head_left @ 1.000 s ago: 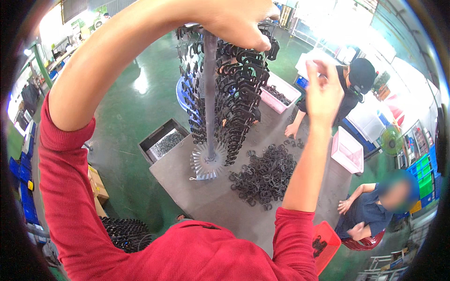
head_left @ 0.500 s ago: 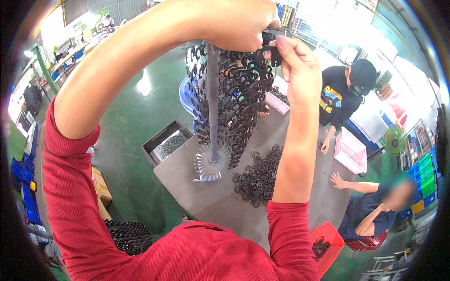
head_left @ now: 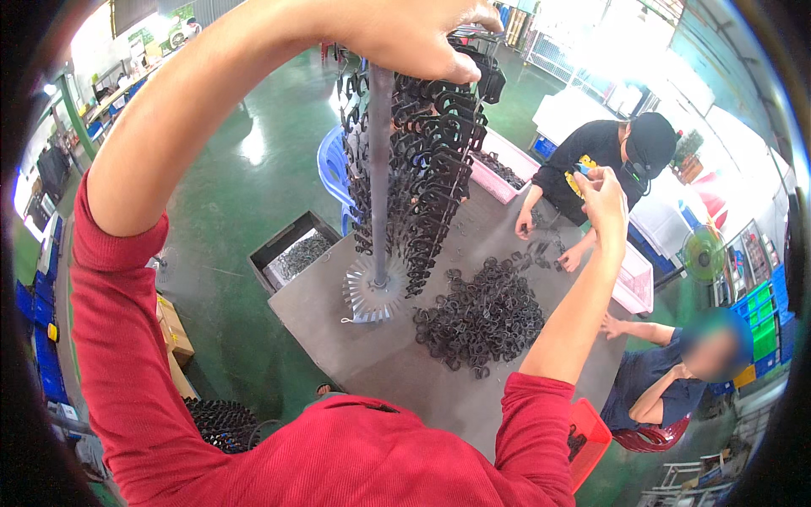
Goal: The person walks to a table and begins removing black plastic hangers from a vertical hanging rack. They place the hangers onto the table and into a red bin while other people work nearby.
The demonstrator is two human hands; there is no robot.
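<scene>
A tall hanging rack stands before me, with a grey pole [head_left: 380,182] and a slotted metal disc [head_left: 374,291] at its foot. Many black curved hook-like parts [head_left: 435,144] hang on it in columns. At its top, my left hand [head_left: 410,38] reaches across, thumb and fingers apart beside the uppermost parts. I cannot tell how firmly it touches the rack. My right hand [head_left: 606,203] is raised to the right, away from the rack, fingers loosely bent and nothing visible in them. Below it on the grey table [head_left: 338,338] lies a pile of loose black parts [head_left: 481,317].
Across the table a person in a black cap [head_left: 650,144] handles loose parts; another person [head_left: 650,372] sits at the right. Pink crates [head_left: 498,182], a red bin [head_left: 591,439] and a dark crate [head_left: 296,253] surround the table. A blue chair [head_left: 332,165] stands behind the rack.
My right hand has left the rack's top, where it pinched a black part, and moved right and down. My left hand's fingers have spread. The person in the cap has leaned over the table.
</scene>
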